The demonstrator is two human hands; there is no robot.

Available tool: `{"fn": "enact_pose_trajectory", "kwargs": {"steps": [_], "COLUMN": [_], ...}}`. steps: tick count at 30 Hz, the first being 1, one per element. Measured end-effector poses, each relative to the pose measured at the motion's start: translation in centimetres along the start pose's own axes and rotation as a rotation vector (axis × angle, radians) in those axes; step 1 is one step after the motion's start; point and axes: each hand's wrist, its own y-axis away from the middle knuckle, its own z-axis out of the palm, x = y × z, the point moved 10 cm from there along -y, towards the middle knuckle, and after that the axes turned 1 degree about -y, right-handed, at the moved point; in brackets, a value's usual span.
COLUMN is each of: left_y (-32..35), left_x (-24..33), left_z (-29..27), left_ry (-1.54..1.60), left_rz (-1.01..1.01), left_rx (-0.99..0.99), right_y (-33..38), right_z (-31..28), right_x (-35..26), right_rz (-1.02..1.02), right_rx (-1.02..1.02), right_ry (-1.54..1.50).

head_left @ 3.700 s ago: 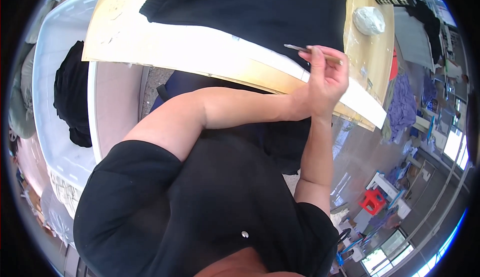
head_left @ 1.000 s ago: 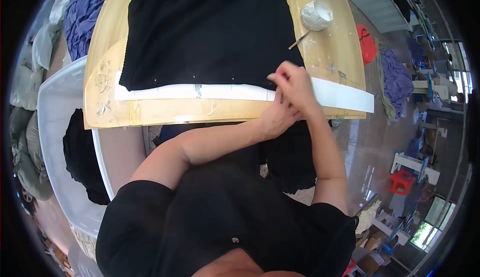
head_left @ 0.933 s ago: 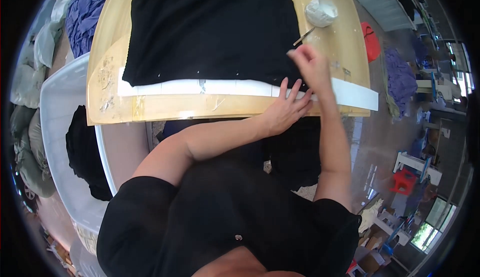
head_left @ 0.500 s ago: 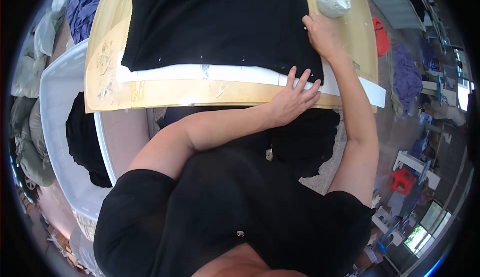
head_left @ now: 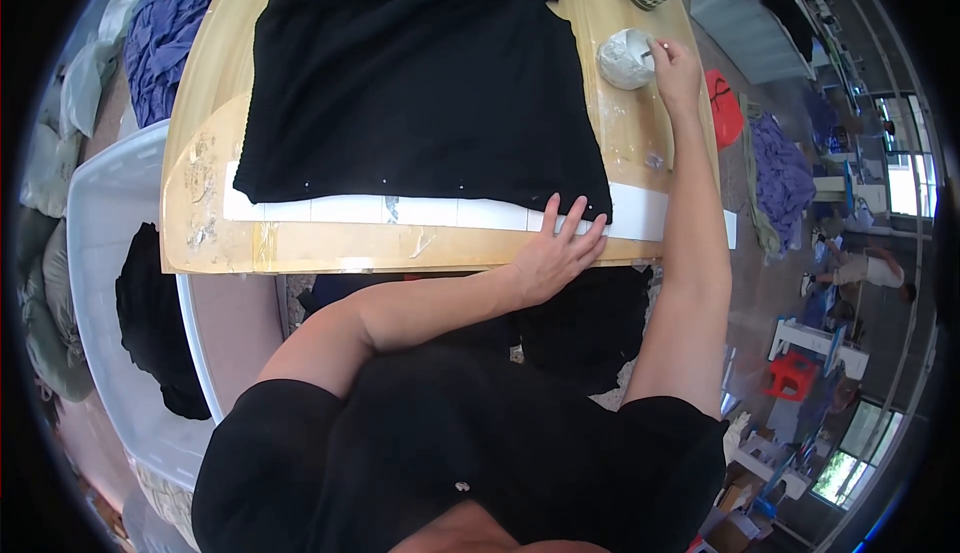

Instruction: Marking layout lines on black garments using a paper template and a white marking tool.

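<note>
The left hand [head_left: 560,253] lies flat and open on the black garment's [head_left: 420,73] hem at 5 o'clock. The right hand [head_left: 678,65] grips a thin tool in the white bowl [head_left: 625,58] at 3 o'clock of the garment.

Black garment [head_left: 420,73]: spread flat on the bench, hem lying along a white strip [head_left: 400,211] near the front edge. Grey-white bowl [head_left: 626,58]: upright, right of the garment, thin stick inside.
</note>
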Motion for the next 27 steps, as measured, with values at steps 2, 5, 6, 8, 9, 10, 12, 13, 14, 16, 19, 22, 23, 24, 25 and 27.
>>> {"fn": "enact_pose_trajectory", "kwargs": {"steps": [2,5,6,8,9,10,12,13,14,16,19,22,23,24,25,27], "left_y": [0.0,-0.3,-0.3,-0.3,-0.3,-0.1,-0.1,-0.2,-0.1,-0.1,0.0,-0.1,0.4,0.4,0.3,0.2], "left_x": [-0.1,-0.1,-0.1,-1.0,-1.0,-0.8,-0.7,-0.6,-0.4,-0.1,0.1,0.3,-0.7,-0.7,-0.6,-0.3], "left_z": [0.1,0.1,-0.3,-0.4,-0.3,-0.2,0.2,0.4,0.4,0.3,0.3,0.2,0.7,0.7,0.6,0.5], "left_ry": [-0.020,-0.008,-0.031,-0.055,-0.060,-0.049,-0.033,-0.019,-0.020,-0.029,-0.029,-0.035,-0.050,-0.048,-0.044,-0.030], "left_rz": [-0.005,-0.014,-0.017,-0.020,-0.019,-0.024,-0.019,-0.013,-0.013,-0.012,-0.016,-0.004,-0.043,-0.040,-0.032,-0.035], "left_rx": [0.012,0.033,0.064,0.048,0.040,0.036,0.021,0.004,0.003,0.023,0.028,0.018,0.003,0.006,0.011,0.037], "right_y": [-0.5,-0.4,-0.3,-0.2,0.0,0.7,1.2,1.4,1.4,2.4,3.9,8.4,10.3,12.5,14.7,18.2], "right_z": [-0.1,-1.0,-0.4,-1.1,-1.3,0.8,-0.8,-2.2,-2.2,-2.2,-5.8,-8.4,-6.5,-5.9,-5.5,-4.9], "right_x": [1.0,0.9,2.0,-0.4,-0.4,-0.2,-0.3,0.0,-0.1,0.3,-1.1,-4.4,-6.2,-7.3,-8.1,-9.4], "right_rz": [0.046,0.105,0.130,0.161,0.174,0.224,0.238,0.250,0.239,0.250,0.249,0.291,0.328,0.351,0.375,0.443], "right_rx": [0.016,0.019,-0.064,-0.022,-0.006,-0.164,-0.014,0.136,0.092,0.085,0.253,0.275,0.216,0.170,0.128,0.076], "right_ry": [-0.158,-0.339,-0.395,-0.585,-0.626,-0.702,-0.744,-0.786,-0.739,-0.773,-0.867,-1.007,-1.058,-1.058,-1.052,-0.987]}}
